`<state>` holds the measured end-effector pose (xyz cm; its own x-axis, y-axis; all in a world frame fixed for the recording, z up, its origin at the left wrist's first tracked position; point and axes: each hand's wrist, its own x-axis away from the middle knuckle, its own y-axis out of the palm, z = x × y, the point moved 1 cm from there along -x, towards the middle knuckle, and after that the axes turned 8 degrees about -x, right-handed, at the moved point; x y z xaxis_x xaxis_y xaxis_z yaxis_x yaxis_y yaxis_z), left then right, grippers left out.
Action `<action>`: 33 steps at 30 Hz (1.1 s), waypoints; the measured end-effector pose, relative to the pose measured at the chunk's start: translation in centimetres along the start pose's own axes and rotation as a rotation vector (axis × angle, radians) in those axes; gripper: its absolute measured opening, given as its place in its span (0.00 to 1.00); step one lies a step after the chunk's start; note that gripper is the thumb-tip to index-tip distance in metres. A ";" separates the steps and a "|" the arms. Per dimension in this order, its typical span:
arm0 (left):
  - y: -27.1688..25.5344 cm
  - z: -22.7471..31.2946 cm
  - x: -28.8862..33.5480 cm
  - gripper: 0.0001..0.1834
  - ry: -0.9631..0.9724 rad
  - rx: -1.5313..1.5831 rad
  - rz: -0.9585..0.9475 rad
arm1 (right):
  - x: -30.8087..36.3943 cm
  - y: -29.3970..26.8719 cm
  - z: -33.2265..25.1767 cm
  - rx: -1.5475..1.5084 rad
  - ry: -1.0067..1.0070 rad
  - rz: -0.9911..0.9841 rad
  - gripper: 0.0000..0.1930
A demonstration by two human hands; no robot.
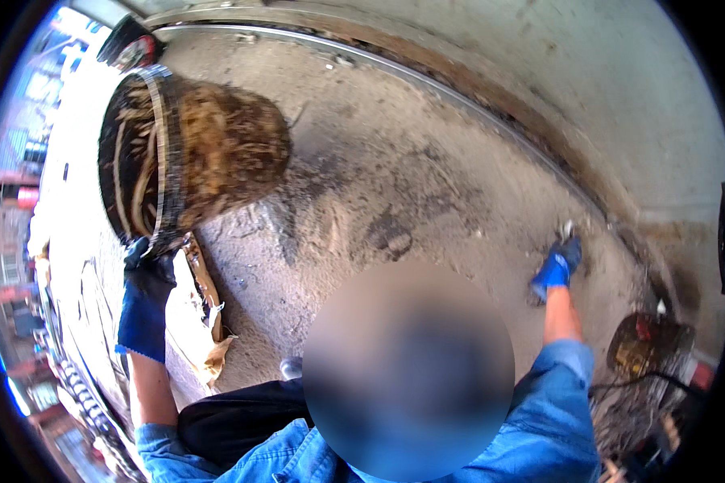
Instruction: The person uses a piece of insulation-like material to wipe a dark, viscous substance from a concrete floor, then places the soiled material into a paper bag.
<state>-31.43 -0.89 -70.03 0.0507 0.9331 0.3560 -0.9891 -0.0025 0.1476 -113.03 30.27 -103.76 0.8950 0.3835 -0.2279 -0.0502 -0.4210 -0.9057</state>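
At the left, a large round tapered basket (232, 149) lies tipped on its side, its open mouth facing left. Its outside is caked brown, and pale streaks show in the dark inside. My left hand (147, 282), in a blue and black glove, is closed on the lower edge of its rim. Far to the right, my right hand (557, 264), gloved the same way, reaches to the dirt floor (451, 217) near the wall. Its fingers are closed at a small pale bit (568, 229), too small to name.
A metal-edged wall base (459, 92) curves along the far and right sides. Torn brown cardboard (205, 322) lies beside my left forearm. A dark bucket (133, 44) stands at the far left. Beside my right elbow is a dirty brown container (648, 342) with a dark cable and scraps.
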 end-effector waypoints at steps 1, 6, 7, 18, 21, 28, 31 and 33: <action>0.3 -1.1 -1.7 0.17 -0.017 0.083 -0.064 | -1.4 1.1 4.0 0.184 -0.078 0.152 0.26; 2.3 -0.6 -0.3 0.09 -0.122 0.147 -0.095 | 3.2 2.9 1.9 0.002 -0.301 -0.105 0.22; 3.3 -0.6 -1.4 0.09 -0.139 0.090 -0.179 | 3.4 2.7 3.4 -0.016 -0.334 -0.118 0.21; 12.1 2.0 -2.4 0.08 -0.170 0.171 -0.088 | 12.7 6.8 -21.6 -0.342 -0.756 -0.554 0.37; 9.4 1.9 -4.3 0.10 -0.006 0.392 -0.150 | 11.2 8.9 -33.2 -0.382 -0.968 -0.730 0.36; 1.6 11.7 -4.1 0.10 0.153 0.401 0.289 | 11.8 7.9 -55.1 -0.127 -0.908 -0.973 0.19; -3.1 15.7 -3.0 0.13 0.204 0.329 0.436 | 15.4 7.7 -58.2 0.096 -0.590 -1.033 0.20; -4.4 19.1 -4.6 0.18 0.252 0.350 0.393 | 13.4 12.3 -57.1 0.157 -0.727 -0.975 0.23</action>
<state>-24.65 -12.02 -54.73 -0.3878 0.8947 0.2215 -0.8200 -0.4446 0.3603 -76.34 -16.72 -97.50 0.1346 0.8732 0.4684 0.4043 0.3831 -0.8305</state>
